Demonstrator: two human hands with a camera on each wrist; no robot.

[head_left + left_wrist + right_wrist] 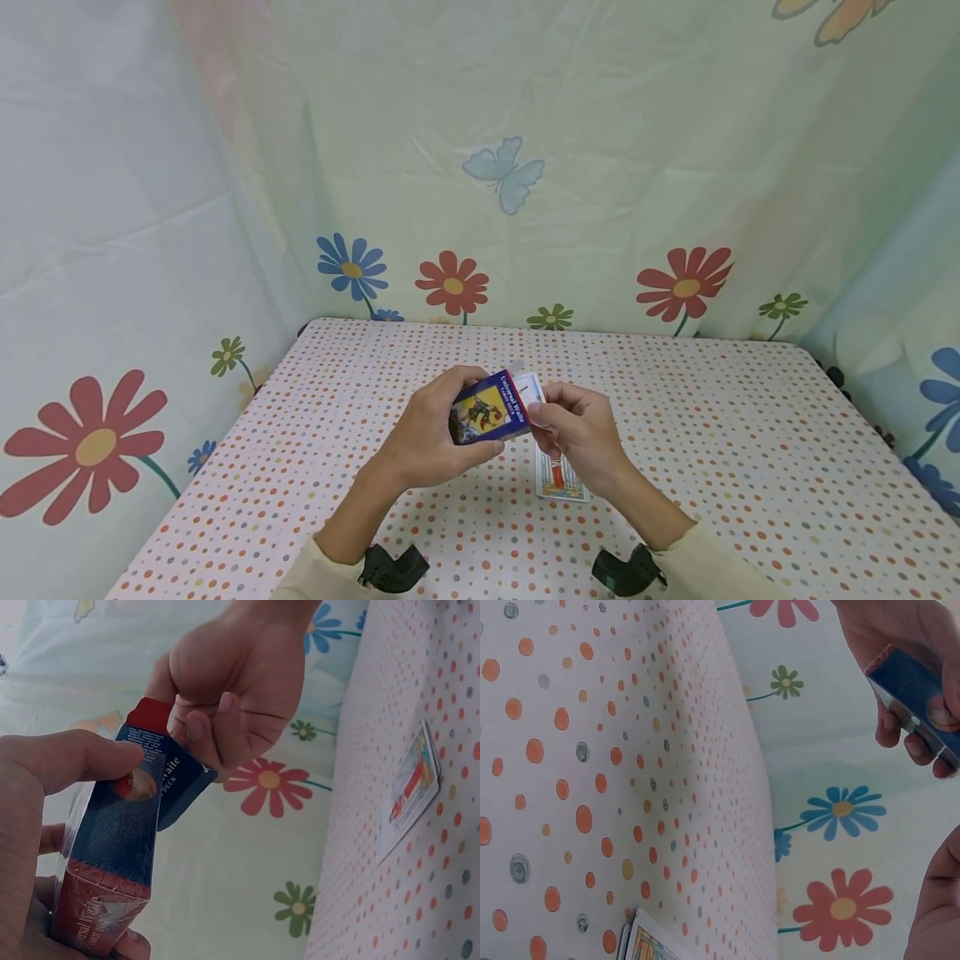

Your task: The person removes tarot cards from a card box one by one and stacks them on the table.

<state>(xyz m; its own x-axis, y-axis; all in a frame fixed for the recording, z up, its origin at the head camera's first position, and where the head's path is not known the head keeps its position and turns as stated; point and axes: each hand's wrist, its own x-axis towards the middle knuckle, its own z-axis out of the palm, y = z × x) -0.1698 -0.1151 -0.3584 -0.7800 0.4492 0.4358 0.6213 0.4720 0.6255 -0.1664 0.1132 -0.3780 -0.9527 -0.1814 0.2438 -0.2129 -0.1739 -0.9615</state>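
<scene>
My left hand [427,437] grips a blue tarot card box [487,408] by its sides, tilted above the table, its printed front showing. The box's red flap [148,715] stands out at the end nearest my right hand [585,429]. Between thumb and fingers, that hand pinches a card-like piece [528,387] at this end. Toward the head camera the piece looks white; its lettered blue face [184,791] shows in the left wrist view. Whether it is a flap or an insert, I cannot tell. Below lies a small stack of tarot cards [561,482], partly hidden by my right hand.
A white cloth with coloured dots covers the table [697,433]. Hanging fabric with printed flowers and butterflies [600,208] encloses the back and sides. Dark straps or mounts [393,568] sit at both wrists.
</scene>
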